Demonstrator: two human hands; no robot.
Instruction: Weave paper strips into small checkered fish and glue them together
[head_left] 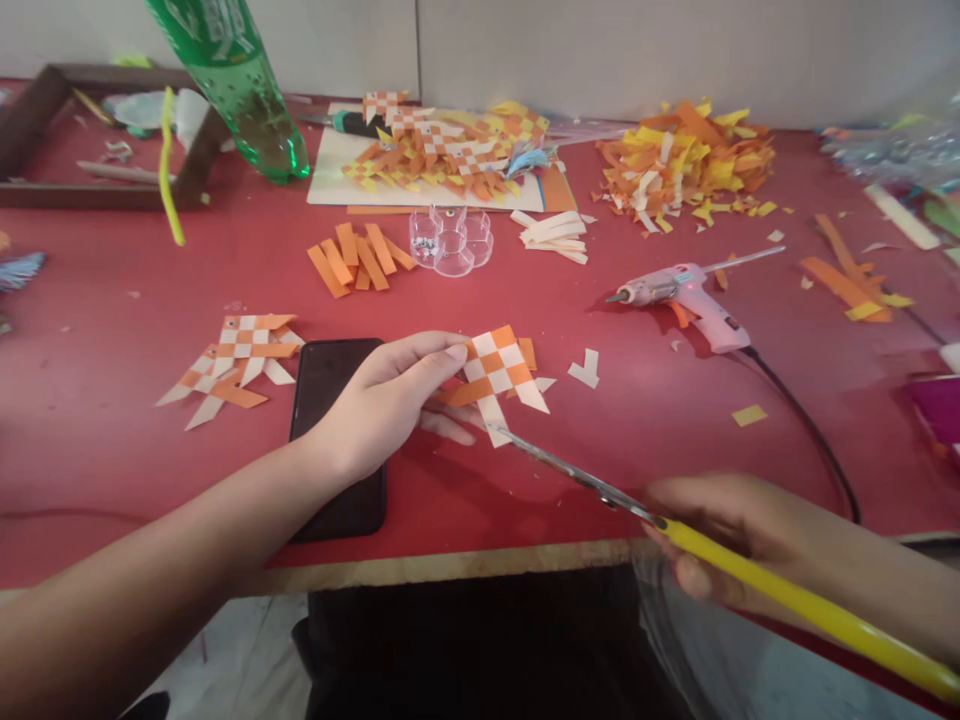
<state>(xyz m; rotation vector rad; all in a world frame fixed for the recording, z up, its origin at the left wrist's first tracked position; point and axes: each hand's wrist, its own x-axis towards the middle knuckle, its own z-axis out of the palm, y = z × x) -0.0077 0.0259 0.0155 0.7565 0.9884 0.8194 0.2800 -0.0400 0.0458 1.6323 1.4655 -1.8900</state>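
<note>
My left hand (394, 390) pinches a woven paper fish (501, 362) at its left edge, between thumb and fingers. Orange and cream strips form its checkered body, and loose strip ends point down and right. Scissors (574, 474) with yellow handles are gripped in my right hand (739, 535), lower right. Their blade tips meet a cream strip end at the bottom of the fish. Part of the right hand's grip is hidden behind the handle. Beneath my left wrist lies a black phone (330, 390). More woven paper fish (244, 340) rest left of it.
A pink glue gun (682, 295) with a black cord lies at right. Orange strips (367, 262), a clear bead tray (452, 245), cream strips (553, 235), a paper scrap pile (686, 165), a green bottle (244, 100) and a dark frame (30, 120) are further back.
</note>
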